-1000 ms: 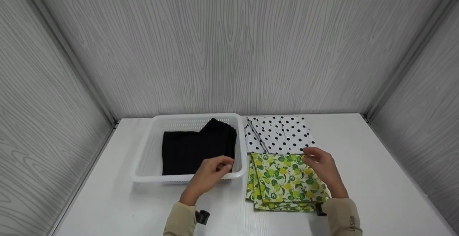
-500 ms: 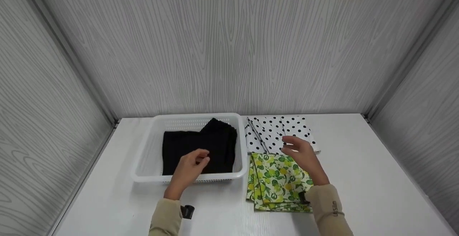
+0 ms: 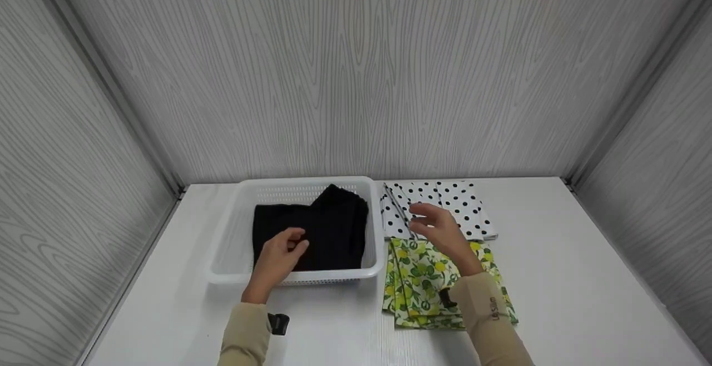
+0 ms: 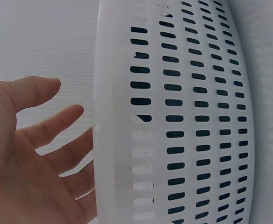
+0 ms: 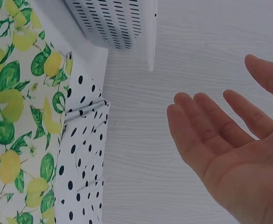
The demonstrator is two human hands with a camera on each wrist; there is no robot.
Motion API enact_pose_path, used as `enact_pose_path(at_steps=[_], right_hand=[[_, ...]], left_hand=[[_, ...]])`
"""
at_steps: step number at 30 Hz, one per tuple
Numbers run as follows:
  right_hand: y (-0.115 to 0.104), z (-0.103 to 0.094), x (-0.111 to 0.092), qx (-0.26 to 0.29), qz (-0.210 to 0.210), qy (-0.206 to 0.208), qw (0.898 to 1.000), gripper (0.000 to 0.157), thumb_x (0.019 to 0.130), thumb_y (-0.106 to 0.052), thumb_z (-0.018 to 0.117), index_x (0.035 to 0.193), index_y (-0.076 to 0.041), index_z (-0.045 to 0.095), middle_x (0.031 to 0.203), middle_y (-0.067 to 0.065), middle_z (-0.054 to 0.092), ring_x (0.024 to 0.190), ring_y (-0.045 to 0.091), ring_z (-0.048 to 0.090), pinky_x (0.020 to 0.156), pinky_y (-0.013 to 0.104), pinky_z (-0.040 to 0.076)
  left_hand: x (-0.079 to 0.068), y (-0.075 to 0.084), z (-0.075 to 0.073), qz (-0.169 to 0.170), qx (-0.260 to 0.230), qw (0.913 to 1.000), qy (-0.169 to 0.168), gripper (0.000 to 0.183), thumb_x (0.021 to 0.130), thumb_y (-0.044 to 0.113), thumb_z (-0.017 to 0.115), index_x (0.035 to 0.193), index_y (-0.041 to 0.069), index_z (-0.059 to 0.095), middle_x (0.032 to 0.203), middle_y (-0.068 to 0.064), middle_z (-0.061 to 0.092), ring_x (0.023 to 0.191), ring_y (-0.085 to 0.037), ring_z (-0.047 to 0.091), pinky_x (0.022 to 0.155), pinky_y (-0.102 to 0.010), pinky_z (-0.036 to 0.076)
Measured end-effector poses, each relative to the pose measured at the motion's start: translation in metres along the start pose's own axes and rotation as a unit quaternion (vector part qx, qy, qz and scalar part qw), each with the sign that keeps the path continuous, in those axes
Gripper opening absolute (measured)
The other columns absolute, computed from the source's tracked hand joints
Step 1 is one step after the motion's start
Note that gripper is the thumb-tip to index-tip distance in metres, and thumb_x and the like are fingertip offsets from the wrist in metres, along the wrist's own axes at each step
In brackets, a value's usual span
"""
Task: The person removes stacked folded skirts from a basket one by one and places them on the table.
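Note:
My left hand (image 3: pixel 276 259) hovers over the front of a white plastic basket (image 3: pixel 227 232), its fingers loosely bent with nothing in them. In that basket lies folded black cloth (image 3: pixel 328 238). The left wrist view shows this hand (image 4: pixel 43 144) beside the basket's slotted wall (image 4: pixel 173 119). Above the cloths on the right, my right hand (image 3: pixel 442 232) hangs relaxed and holds nothing. Beneath it are a folded lemon-print cloth (image 3: pixel 417 277) and, behind that, a folded white cloth with black dots (image 3: pixel 464 204). In the right wrist view the palm and fingers (image 5: pixel 211 126) are spread.
Everything stands on a white table (image 3: pixel 556 277). A grey wood-grain panel (image 3: pixel 356 77) rises behind it, with side panels at left and right. The basket's right wall stands close to both patterned cloths.
Both hands have moved to the left. The left has gone from the basket's front right corner to over the black cloth; the right has also moved a little away from me.

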State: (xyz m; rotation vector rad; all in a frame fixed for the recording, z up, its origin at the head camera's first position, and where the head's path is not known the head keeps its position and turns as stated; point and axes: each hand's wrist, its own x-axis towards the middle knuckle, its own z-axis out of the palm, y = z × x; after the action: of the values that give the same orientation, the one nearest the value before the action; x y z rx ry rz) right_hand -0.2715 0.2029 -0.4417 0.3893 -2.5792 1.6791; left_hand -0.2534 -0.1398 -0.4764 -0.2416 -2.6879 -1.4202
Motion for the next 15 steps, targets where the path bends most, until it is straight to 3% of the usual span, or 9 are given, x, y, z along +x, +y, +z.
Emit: enact_pose_path(at_steps=[15], right_hand=[[-0.009,0.028,0.026,0.045,0.024,-0.038,0.998,0.046,0.099,-0.007,0.063,0.141,0.009,0.052,0.139,0.027,0.056,0.124,0.041,0.057,0.105,0.052,0.045]], left_hand=[[0.008,-0.02,-0.011,-0.06,-0.001,0.9982,0.004,0.044,0.102,0.017,0.06,0.14,-0.004,0.053,0.14,-0.028,0.051,0.13,-0.045,0.047,0.106,-0.057,0.04]])
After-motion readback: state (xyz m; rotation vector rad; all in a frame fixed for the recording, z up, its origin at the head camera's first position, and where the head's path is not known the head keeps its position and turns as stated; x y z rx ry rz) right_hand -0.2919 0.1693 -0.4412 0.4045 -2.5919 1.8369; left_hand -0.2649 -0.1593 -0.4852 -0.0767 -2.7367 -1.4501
